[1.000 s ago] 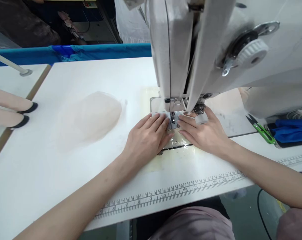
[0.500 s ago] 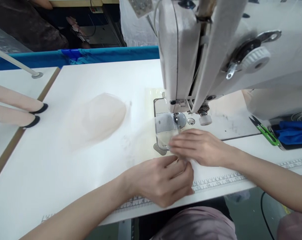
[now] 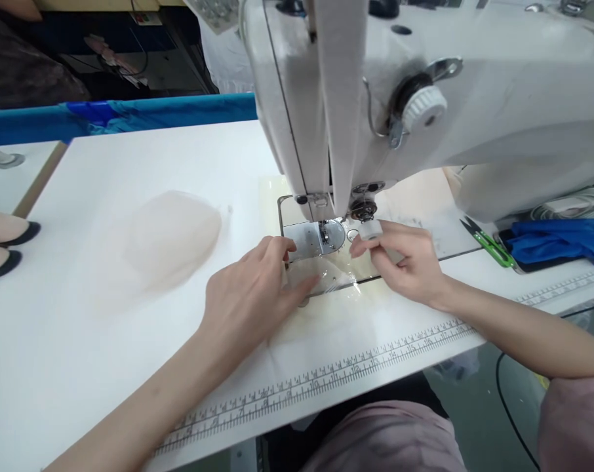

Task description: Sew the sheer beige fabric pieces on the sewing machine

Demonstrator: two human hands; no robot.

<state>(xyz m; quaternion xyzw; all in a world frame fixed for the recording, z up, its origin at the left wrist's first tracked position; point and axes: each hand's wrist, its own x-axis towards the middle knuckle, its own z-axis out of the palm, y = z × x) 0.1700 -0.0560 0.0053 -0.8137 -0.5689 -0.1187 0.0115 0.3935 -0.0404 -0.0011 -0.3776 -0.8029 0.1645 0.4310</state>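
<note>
My left hand [image 3: 257, 288] lies palm down at the left of the sewing machine's needle plate [image 3: 301, 239], thumb spread away from the fingers. Under it is thin, nearly see-through fabric, whose edges I cannot trace. My right hand [image 3: 405, 265] is closed in a pinch just right of the presser foot [image 3: 324, 233], fingertips close under a small white knob [image 3: 370, 229]. Whatever is between those fingertips is too small or hidden to make out. A shiny clear film [image 3: 339, 275] covers the bed in front of the needle. Sheer beige fabric [image 3: 174, 236] spreads over the table on the left.
The machine head [image 3: 297, 111] rises over the needle area. Green-handled snips [image 3: 488, 242] and a blue cloth [image 3: 562, 239] lie at the right. A printed ruler [image 3: 316, 387] follows the front edge. Two beige tubular pieces with black ends [image 3: 12, 246] rest at far left.
My hands have moved apart: the left back to the left, opening flat, the right up beside the presser foot in a pinch. The view has shifted to the right.
</note>
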